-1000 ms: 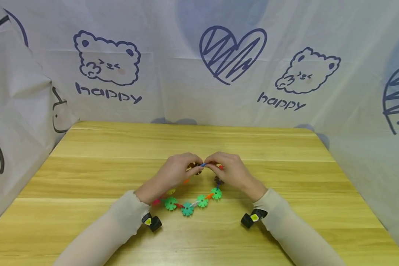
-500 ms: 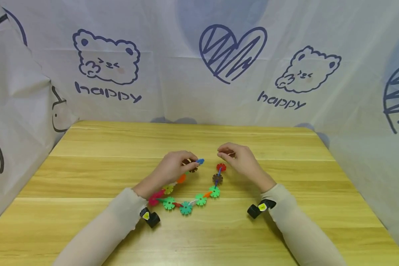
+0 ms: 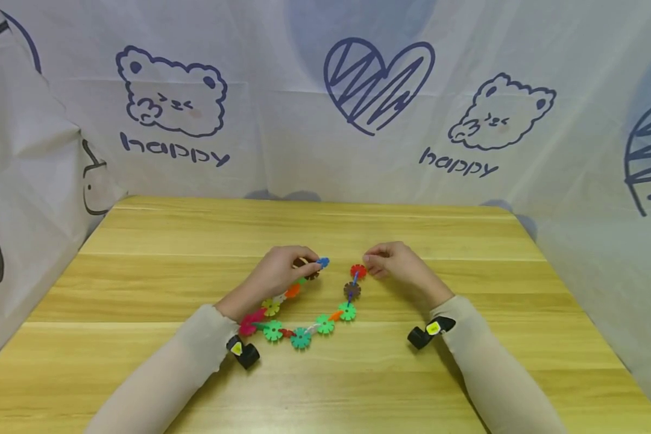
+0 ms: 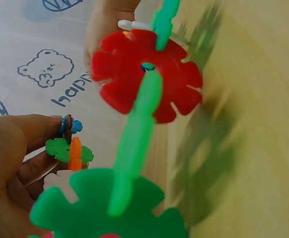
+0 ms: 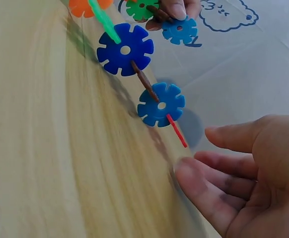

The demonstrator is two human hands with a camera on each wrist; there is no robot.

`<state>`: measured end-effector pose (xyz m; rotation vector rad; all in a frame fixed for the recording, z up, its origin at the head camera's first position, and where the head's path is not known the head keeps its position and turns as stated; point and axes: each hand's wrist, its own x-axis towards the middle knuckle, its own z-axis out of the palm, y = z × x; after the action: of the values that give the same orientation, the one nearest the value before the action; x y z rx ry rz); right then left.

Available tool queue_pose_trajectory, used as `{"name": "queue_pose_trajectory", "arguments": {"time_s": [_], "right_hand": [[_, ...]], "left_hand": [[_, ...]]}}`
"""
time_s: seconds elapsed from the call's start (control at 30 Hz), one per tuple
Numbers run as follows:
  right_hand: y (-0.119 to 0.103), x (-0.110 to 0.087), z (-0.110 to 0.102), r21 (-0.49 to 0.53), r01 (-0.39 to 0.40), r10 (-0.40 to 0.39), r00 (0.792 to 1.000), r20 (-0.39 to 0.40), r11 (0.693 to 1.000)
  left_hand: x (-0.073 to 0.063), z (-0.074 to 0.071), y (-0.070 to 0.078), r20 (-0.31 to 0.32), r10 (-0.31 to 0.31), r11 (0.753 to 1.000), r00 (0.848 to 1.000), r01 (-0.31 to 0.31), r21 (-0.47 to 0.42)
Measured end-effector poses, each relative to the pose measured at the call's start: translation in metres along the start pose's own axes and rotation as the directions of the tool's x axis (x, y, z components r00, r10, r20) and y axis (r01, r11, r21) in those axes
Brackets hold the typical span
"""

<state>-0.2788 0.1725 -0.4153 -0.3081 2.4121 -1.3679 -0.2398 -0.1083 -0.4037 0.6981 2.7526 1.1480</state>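
A chain of slotted snowflake discs in many colours, joined edge to edge, curves in a U, with a teal disc (image 3: 301, 338) at its near bend. At its far left end my left hand (image 3: 282, 268) pinches the chain by a brown disc, and a light blue disc (image 5: 180, 31) sticks out past the fingertips. The other end finishes in a red disc (image 3: 358, 271), seen edge-on in the right wrist view. Right beside that red disc is my right hand (image 3: 404, 265); in the right wrist view its thumb and fingers stand apart with nothing between them.
The chain is over a pale wooden table (image 3: 325, 392). Behind the table's far edge hangs a white cloth (image 3: 282, 132) with bear and heart drawings, and it continues along both sides. A black camera (image 3: 244, 351) sits on the left wrist, another (image 3: 428, 334) on the right.
The hands were together at the blue disc a second ago. My right hand let go, moved right and up, then lowered beside the red disc. The left hand shifted slightly left, still pinching the chain.
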Motion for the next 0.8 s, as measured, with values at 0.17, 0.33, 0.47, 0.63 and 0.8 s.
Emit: {"name": "queue_pose_trajectory", "arguments": {"time_s": [0.17, 0.33, 0.47, 0.63, 0.8], "right_hand": [[0.004, 0.002, 0.003, 0.137, -0.068, 0.059, 0.996, 0.068, 0.988], [0.007, 0.004, 0.009, 0.239, -0.086, 0.068, 0.994, 0.083, 0.967], [0.008, 0.004, 0.013, 0.309, -0.087, 0.062, 0.994, 0.090, 0.947], [0.007, 0.002, 0.014, 0.371, -0.095, 0.059, 0.992, 0.107, 0.924], [0.001, -0.001, 0.014, 0.421, -0.074, 0.043, 0.996, 0.084, 0.904]], "left_hand": [[0.000, 0.001, 0.000, 0.000, 0.016, 1.000, 1.000, -0.016, 0.010], [0.001, 0.002, 0.000, 0.005, 0.031, 0.999, 1.000, -0.031, 0.026], [0.000, 0.003, 0.001, 0.013, 0.050, 0.997, 0.999, -0.051, 0.054], [-0.001, 0.003, 0.006, 0.016, 0.071, 0.992, 0.997, -0.073, 0.108], [-0.002, 0.005, 0.010, -0.004, 0.150, 0.971, 0.989, -0.147, 0.189]]}}
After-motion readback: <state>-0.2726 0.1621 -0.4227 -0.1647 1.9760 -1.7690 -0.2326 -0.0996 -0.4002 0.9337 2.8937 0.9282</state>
